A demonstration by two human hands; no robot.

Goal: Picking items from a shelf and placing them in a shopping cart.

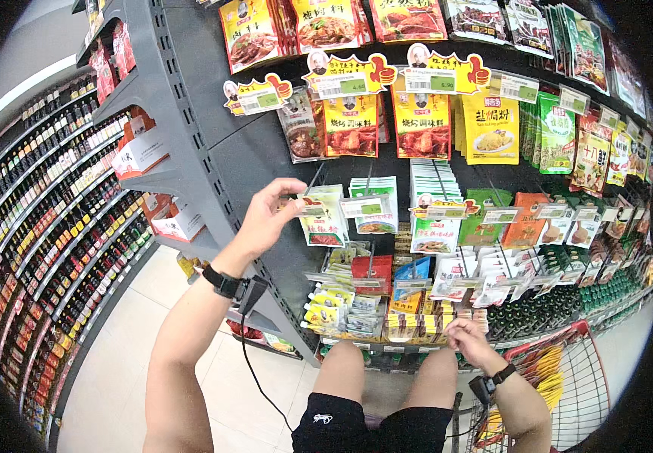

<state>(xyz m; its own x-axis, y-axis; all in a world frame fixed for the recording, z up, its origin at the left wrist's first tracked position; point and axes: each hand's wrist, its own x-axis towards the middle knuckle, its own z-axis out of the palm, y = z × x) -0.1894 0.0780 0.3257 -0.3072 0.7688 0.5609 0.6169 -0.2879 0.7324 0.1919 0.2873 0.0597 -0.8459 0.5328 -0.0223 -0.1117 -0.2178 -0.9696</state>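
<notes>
My left hand is raised at the left end of a hook display, thumb and index finger apart. Its thumb overlaps the edge of a price tag, and I cannot tell whether it touches. Under that tag hang white-and-green seasoning packets. Beside them is a row of green-topped packets. My right hand is low, above my right knee, in front of small yellow-labelled goods on the bottom shelf. Its fingers are loosely curled, and nothing is visible in them.
Yellow-and-red seasoning pouches hang above, with a yellow salt-baking powder pouch to their right. A grey shelf upright stands at left. Bottle shelves line the far left. At lower right, a red-rimmed wire cart holds yellow packets.
</notes>
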